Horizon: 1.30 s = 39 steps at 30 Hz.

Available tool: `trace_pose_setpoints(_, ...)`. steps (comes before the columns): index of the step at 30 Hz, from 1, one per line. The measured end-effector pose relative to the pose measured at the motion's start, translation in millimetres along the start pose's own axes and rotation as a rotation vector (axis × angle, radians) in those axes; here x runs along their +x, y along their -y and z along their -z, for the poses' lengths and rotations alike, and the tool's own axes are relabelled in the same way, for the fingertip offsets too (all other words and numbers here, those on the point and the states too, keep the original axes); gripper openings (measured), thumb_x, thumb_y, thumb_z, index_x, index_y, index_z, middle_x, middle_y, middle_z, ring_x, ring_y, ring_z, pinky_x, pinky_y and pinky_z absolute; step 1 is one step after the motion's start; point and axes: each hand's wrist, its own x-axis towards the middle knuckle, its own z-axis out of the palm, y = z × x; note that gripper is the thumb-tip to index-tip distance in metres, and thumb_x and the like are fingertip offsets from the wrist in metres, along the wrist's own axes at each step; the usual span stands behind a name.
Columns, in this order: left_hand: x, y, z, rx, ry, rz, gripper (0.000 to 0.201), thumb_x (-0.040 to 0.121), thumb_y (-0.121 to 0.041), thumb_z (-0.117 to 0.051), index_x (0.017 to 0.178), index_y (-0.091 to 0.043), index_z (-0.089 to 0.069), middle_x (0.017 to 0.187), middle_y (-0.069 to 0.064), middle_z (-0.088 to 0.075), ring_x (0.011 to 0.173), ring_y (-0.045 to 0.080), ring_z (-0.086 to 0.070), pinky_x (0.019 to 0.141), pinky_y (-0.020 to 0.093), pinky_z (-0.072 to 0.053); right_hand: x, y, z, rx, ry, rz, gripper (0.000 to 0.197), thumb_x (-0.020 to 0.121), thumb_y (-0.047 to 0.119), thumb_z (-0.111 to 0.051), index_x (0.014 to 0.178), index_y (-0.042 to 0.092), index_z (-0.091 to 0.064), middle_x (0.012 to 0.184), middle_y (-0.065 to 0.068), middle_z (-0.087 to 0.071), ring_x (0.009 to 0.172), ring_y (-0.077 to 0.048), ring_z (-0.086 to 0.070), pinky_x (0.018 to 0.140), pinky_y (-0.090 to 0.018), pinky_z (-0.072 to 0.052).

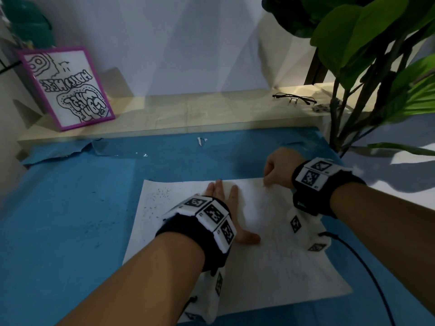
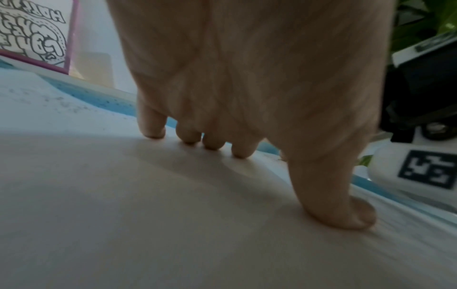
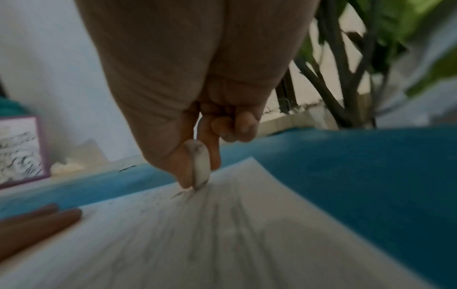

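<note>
White eraser pinched (right hand) on paper.

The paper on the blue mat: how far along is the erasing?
Apparently done: the left and middle of the sheet look blank, with dark crumbs scattered near its far left corner. In hand: the right hand pinches a small white eraser against the far right corner, while the left hand presses the sheet flat. Left: faint pencil lines show across the right side.

right hand pinches eraser | tip on paper | blue mat
</note>
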Motion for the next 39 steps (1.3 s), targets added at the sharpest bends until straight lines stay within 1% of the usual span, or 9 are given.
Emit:
trace_pose_setpoints(5,3,1,-4,-0.007,-0.013,0.004,0.125,0.066,-0.085,-0.049,0.146,-0.026,0.025,0.153,0.01,0.031,0.144,0.028,0.022,0.115,0.051,0.002,-8,1,-11,0.118,0.063,0.017,0.016,0.07,0.018,-0.078,0.06,0.021,-0.066,0.071,0.003,-0.067,0.069,-0.011,-0.062,0.049,-0.014,-0.045)
trace_pose_setpoints(9,4,2,-4,-0.008,-0.01,0.0,0.125,0.064,-0.086,-0.049,0.147,-0.027,0.024,0.153,0.009,0.031,0.144,0.028,0.021,0.115,0.051,0.001,-3,-1,-1,0.021,-0.009,-0.013,0.008,0.074,0.017,-0.076,0.071,0.013,-0.071,0.075,0.0,-0.064,0.074,-0.015,-0.06,0.05,-0.019,-0.043)
trace_pose_setpoints(13,7,4,-4,-0.015,-0.006,-0.006,0.129,0.061,-0.088,-0.048,0.146,-0.026,0.025,0.153,0.01,0.031,0.144,0.029,0.021,0.115,0.052,0.0,-14,-4,-10,0.102,0.053,0.002,0.017,0.07,0.018,-0.078,0.059,0.023,-0.065,0.069,0.006,-0.065,0.069,-0.011,-0.06,0.052,-0.018,-0.045)
trace_pose_setpoints(18,4,2,-1,-0.003,0.0,0.002,0.127,0.063,-0.086,-0.05,0.147,-0.026,0.025,0.153,0.011,0.031,0.144,0.029,0.021,0.115,0.053,0.0,-6,-6,-4,0.069,-0.036,-0.04,0.01,0.076,0.018,-0.074,0.08,0.009,-0.073,0.085,-0.004,-0.07,0.078,-0.019,-0.063,0.059,-0.024,-0.046)
trace_pose_setpoints(22,5,3,-1,-0.006,0.005,-0.003,0.127,0.063,-0.087,-0.049,0.146,-0.026,0.025,0.153,0.011,0.031,0.144,0.028,0.021,0.115,0.051,0.0,-9,-9,-9,0.106,-0.027,-0.039,0.005,0.076,0.018,-0.074,0.076,0.013,-0.072,0.079,0.001,-0.067,0.069,-0.012,-0.059,0.049,-0.017,-0.041)
trace_pose_setpoints(28,1,0,1,-0.003,0.003,-0.002,0.126,0.066,-0.085,-0.05,0.146,-0.024,0.025,0.153,0.013,0.031,0.143,0.03,0.022,0.115,0.052,0.001,-7,2,-18,0.102,0.001,0.029,0.009,0.077,0.016,-0.073,0.083,0.009,-0.074,0.088,-0.003,-0.071,0.073,-0.012,-0.06,0.053,-0.018,-0.044)
trace_pose_setpoints(32,-2,-2,3,-0.007,0.015,0.008,0.123,0.069,-0.081,-0.052,0.147,-0.023,0.024,0.153,0.013,0.03,0.144,0.03,0.021,0.115,0.051,0.002,0,-11,-8,0.106,-0.102,-0.066,0.009,0.078,0.017,-0.072,0.081,0.009,-0.074,0.091,-0.005,-0.072,0.076,-0.015,-0.061,0.061,-0.023,-0.044)
trace_pose_setpoints(36,-1,-2,1,0.008,0.003,-0.005,0.124,0.068,-0.084,-0.048,0.147,-0.023,0.025,0.153,0.014,0.031,0.143,0.032,0.021,0.114,0.053,0.002,-4,2,-20,0.107,-0.019,0.024,0.009,0.077,0.017,-0.072,0.081,0.01,-0.075,0.08,0.001,-0.067,0.071,-0.013,-0.06,0.05,-0.015,-0.041)
trace_pose_setpoints(39,-1,-2,3,-0.003,0.014,0.002,0.124,0.068,-0.083,-0.05,0.147,-0.023,0.024,0.153,0.013,0.03,0.144,0.03,0.021,0.115,0.051,0.001,0,-5,-12,0.14,-0.091,-0.055,0.009,0.076,0.018,-0.073,0.079,0.01,-0.076,0.086,-0.003,-0.072,0.076,-0.017,-0.065,0.054,-0.02,-0.044)
